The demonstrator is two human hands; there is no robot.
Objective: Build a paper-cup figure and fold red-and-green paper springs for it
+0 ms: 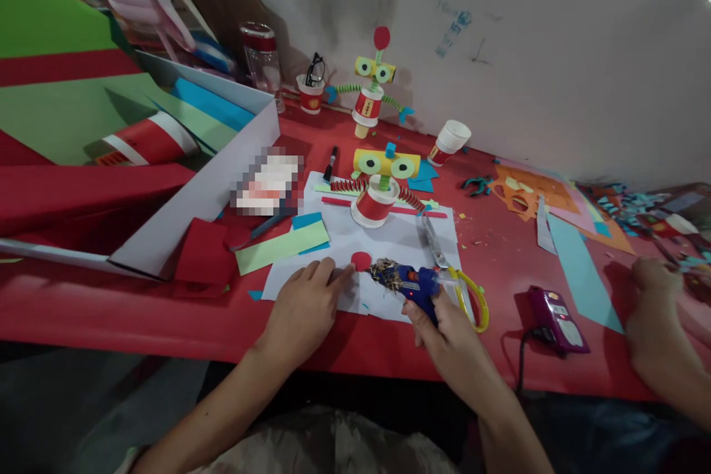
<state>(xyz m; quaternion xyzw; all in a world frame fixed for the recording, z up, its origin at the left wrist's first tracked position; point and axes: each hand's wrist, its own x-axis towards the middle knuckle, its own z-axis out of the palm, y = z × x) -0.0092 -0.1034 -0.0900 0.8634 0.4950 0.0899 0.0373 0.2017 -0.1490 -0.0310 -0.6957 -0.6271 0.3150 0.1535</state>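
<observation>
My right hand (441, 326) is wrapped round a blue hot glue gun (414, 285), whose nozzle end is crusted with dark and tan residue. The tip points left at a small red paper circle (361, 261) lying on a white sheet (341, 292). With its index finger stretched out, my left hand (311, 300) touches the circle's left edge; its other fingers are loosely bent. Scissors with yellow handles (472, 304) lie partly behind the glue gun. Just beyond stands a paper-cup robot (375, 206) with a yellow head, round eyes and red folded arms.
A second cup robot (367, 105) stands farther back beside stacked cups (452, 139). At left is a white box (205, 185) with coloured paper. A purple corded device (555, 318) sits at right, near another person's hand (658, 289). Orange cut-out paper (533, 189) lies behind.
</observation>
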